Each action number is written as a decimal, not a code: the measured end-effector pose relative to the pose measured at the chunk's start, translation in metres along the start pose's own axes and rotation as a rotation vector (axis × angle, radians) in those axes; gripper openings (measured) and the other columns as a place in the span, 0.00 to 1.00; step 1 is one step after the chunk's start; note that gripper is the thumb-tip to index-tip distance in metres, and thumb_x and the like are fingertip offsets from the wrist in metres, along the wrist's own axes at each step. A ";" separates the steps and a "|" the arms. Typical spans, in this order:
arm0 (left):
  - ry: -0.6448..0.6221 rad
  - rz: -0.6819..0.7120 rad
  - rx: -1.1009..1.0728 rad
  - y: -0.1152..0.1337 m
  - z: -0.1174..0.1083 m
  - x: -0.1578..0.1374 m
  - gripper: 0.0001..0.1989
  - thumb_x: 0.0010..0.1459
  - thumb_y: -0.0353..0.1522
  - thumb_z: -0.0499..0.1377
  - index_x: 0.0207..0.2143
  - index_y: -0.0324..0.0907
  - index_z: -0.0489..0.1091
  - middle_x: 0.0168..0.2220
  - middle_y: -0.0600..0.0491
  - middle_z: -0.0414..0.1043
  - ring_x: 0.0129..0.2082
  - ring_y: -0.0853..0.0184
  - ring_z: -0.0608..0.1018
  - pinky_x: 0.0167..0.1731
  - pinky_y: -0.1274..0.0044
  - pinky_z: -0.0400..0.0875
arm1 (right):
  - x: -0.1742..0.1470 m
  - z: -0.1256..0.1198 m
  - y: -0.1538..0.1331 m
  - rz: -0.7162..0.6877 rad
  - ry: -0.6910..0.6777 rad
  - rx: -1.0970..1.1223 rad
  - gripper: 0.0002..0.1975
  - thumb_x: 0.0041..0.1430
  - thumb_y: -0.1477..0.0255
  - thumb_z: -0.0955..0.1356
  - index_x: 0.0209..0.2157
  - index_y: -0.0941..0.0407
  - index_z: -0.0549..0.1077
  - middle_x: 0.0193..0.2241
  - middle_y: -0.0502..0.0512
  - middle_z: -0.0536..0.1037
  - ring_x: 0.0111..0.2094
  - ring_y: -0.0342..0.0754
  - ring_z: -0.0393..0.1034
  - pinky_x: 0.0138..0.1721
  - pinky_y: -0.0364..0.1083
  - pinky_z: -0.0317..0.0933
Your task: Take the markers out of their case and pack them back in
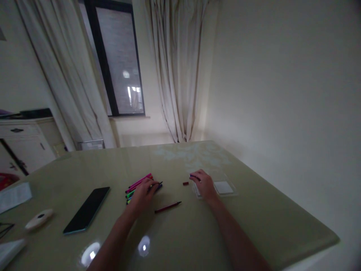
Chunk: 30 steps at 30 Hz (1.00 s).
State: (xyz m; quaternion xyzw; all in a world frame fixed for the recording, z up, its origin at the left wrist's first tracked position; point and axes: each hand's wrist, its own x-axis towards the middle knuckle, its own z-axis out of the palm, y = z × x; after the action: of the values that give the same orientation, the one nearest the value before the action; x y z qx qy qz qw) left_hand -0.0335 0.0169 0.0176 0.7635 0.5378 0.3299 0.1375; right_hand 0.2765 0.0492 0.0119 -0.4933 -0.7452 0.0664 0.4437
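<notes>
My left hand (144, 192) is closed on a dark marker, whose bare tip pokes out past the fingers to the right. Under and beside that hand lie several coloured markers (139, 182), pink, green and blue among them, partly hidden by it. A small purple-blue marker cap (194, 176) is pinched between the fingertips of my right hand (203, 183). That hand is over the left part of a clear plastic case (229, 187) with a white insert. An uncapped dark red marker (167, 207) lies between my forearms, and a dark red cap (185, 183) rests left of the case.
To the left on the glossy green table (248, 210) lie a dark phone or tablet (87, 210), a white computer mouse (39, 219) and some paper (15, 197). A white wall stands along the right side. Curtains (177, 75) and a window are at the back.
</notes>
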 end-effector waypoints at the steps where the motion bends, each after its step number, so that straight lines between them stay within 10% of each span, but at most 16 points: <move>1: -0.033 0.025 -0.004 0.004 0.006 -0.002 0.16 0.66 0.39 0.53 0.43 0.44 0.78 0.45 0.45 0.79 0.47 0.57 0.79 0.49 0.69 0.71 | -0.002 0.006 -0.004 -0.002 -0.048 -0.025 0.11 0.67 0.71 0.67 0.38 0.55 0.83 0.37 0.58 0.80 0.39 0.51 0.76 0.44 0.49 0.69; 7: -0.153 0.054 0.032 0.025 0.033 -0.011 0.08 0.63 0.36 0.59 0.36 0.45 0.78 0.38 0.51 0.79 0.39 0.62 0.79 0.40 0.75 0.71 | -0.011 0.022 -0.020 -0.016 -0.272 -0.171 0.09 0.64 0.77 0.69 0.37 0.53 0.82 0.37 0.56 0.81 0.42 0.52 0.74 0.46 0.48 0.66; 15: -0.001 -0.118 0.264 0.000 0.010 -0.009 0.06 0.63 0.33 0.57 0.35 0.42 0.73 0.41 0.45 0.74 0.45 0.54 0.76 0.47 0.65 0.68 | -0.009 0.016 -0.024 -0.011 -0.258 -0.228 0.08 0.64 0.76 0.69 0.38 0.54 0.82 0.39 0.58 0.79 0.44 0.54 0.72 0.48 0.50 0.65; 21: -0.051 -0.018 0.245 0.018 0.018 -0.008 0.04 0.64 0.32 0.58 0.36 0.45 0.72 0.43 0.48 0.75 0.48 0.56 0.75 0.50 0.68 0.66 | -0.016 0.027 -0.044 -0.165 -0.304 -0.046 0.17 0.68 0.71 0.68 0.58 0.51 0.74 0.51 0.58 0.78 0.53 0.52 0.70 0.56 0.49 0.64; 25: -0.098 0.048 0.162 0.035 0.032 -0.010 0.06 0.69 0.34 0.54 0.40 0.47 0.71 0.41 0.53 0.78 0.43 0.62 0.79 0.44 0.74 0.67 | -0.019 0.037 -0.052 -0.268 -0.374 0.006 0.12 0.70 0.71 0.67 0.51 0.51 0.79 0.43 0.57 0.81 0.47 0.51 0.75 0.51 0.48 0.67; 30: -0.054 -0.043 0.115 0.017 0.014 -0.006 0.10 0.70 0.36 0.50 0.44 0.48 0.70 0.37 0.54 0.80 0.37 0.62 0.81 0.38 0.74 0.69 | -0.006 0.010 -0.020 -0.177 -0.125 0.054 0.13 0.71 0.71 0.64 0.46 0.53 0.81 0.40 0.58 0.83 0.43 0.52 0.77 0.48 0.49 0.69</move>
State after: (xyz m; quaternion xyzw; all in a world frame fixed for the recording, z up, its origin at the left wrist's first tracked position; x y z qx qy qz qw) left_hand -0.0130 0.0068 0.0141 0.7671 0.5683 0.2746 0.1149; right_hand 0.2561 0.0383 0.0132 -0.4085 -0.8100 0.0778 0.4134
